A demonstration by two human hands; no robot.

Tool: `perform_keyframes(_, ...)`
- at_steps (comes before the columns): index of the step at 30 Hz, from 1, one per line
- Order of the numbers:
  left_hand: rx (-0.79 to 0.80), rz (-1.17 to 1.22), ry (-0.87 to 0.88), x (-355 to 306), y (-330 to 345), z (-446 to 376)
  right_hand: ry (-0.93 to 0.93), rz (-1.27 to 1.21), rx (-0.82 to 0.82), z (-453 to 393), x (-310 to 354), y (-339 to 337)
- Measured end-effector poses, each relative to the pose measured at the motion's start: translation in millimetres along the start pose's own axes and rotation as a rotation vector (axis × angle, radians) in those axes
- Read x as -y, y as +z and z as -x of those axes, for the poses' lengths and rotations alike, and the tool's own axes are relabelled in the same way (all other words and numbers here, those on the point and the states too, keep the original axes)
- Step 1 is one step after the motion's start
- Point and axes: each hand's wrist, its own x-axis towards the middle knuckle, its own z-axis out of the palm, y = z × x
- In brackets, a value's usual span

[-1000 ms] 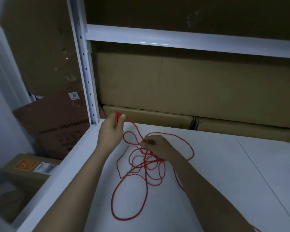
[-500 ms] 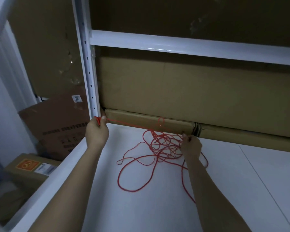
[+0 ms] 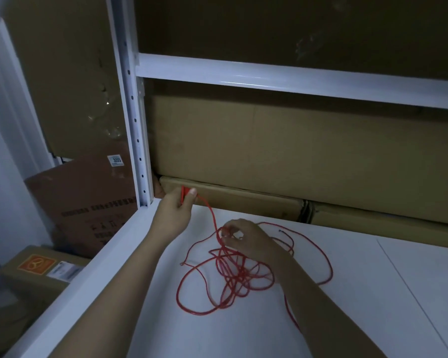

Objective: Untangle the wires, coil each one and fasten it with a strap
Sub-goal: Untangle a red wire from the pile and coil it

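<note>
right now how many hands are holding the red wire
2. The left hand grips folded wire near the shelf post; the right hand pinches a strand above the tangle on the shelf.

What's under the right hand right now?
The red wire tangle lies on the white shelf beneath the right hand, whose fingers pinch a strand. Loops under the palm and wrist are hidden.

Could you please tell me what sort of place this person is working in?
Probably a storeroom or warehouse: a white metal rack with a perforated upright, large cardboard boxes stacked on the shelf, and more labelled cartons on the floor alongside.
</note>
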Motion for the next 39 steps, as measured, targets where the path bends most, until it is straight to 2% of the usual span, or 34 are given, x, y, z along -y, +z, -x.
perform_keyframes(1, -0.027, 0.019, -0.021, -1.8, -2.7, -2.8, 0.031, -0.135, -0.036, 2.0, -1.6, 0.3)
perform_keyframes(3, -0.071, 0.082, -0.072, -2.3, -9.9, -9.2, 0.168, -0.610, -0.187, 3.5, -6.5, -3.9)
perform_keyframes(5, -0.081, 0.141, -0.124, 0.0, -17.6, -14.7, 0.286, -1.039, -0.424, 2.3, -13.3, -15.7)
perform_keyframes(7, -0.105, 0.174, -0.167, 6.4, -23.9, -17.8, 0.359, -1.172, -0.658, -0.9, -24.2, -28.6)
perform_keyframes(9, -0.163, 0.184, -0.191, 12.5, -27.2, -20.0, 0.457, -0.965, -0.801, 1.0, -38.6, -36.6)
perform_keyframes(11, -0.264, 0.214, -0.225, 16.0, -28.9, -21.4, 0.614, -0.469, -0.805, 9.8, -60.0, -35.7)
perform_keyframes(13, -0.350, 0.266, -0.245, 18.9, -29.4, -23.9, 0.710, -0.047, -0.655, 20.4, -78.5, -31.5)
perform_keyframes(15, -0.327, 0.256, -0.227, 18.0, -28.1, -25.5, 0.683, 0.152, -0.441, 22.7, -83.4, -28.6)
perform_keyframes(17, -0.242, 0.196, -0.179, 14.7, -22.5, -25.7, 0.573, 0.234, -0.322, 19.5, -75.4, -31.6)
perform_keyframes(20, -0.161, 0.136, -0.110, 3.5, -12.3, -20.7, 0.317, 0.353, -0.283, 12.7, -47.1, -38.4)
perform_keyframes(22, -0.134, 0.132, -0.100, -2.3, -6.7, -20.2, 0.148, 0.315, -0.228, 4.7, -24.5, -37.8)
perform_keyframes(25, -0.093, 0.175, -0.092, -11.0, -3.9, -19.7, 0.123, 0.288, -0.062, -11.8, -9.7, -22.6)
perform_keyframes(30, -0.027, 0.251, -0.088, -19.1, -1.7, -16.1, 0.157, 0.189, 0.069, -31.5, -11.2, 22.2)
perform_keyframes(32, -0.094, 0.300, -0.125, -17.1, -7.6, -19.9, 0.138, 0.112, 0.037, -30.1, -16.2, 26.5)
perform_keyframes(33, -0.176, 0.332, -0.143, -13.6, -14.6, -24.3, 0.128, 0.066, -0.022, -27.2, -21.2, 23.7)
perform_keyframes(35, -0.317, 0.384, -0.162, -5.4, -32.1, -31.2, 0.155, 0.044, -0.199, -14.8, -37.0, 12.2)
perform_keyframes(37, -0.355, 0.368, -0.178, 4.0, -40.1, -33.9, 0.200, 0.136, -0.359, -2.9, -58.6, 3.8)
perform_keyframes(39, -0.362, 0.352, -0.230, 11.4, -35.4, -30.5, 0.229, 0.264, -0.315, 3.1, -74.6, 6.1)
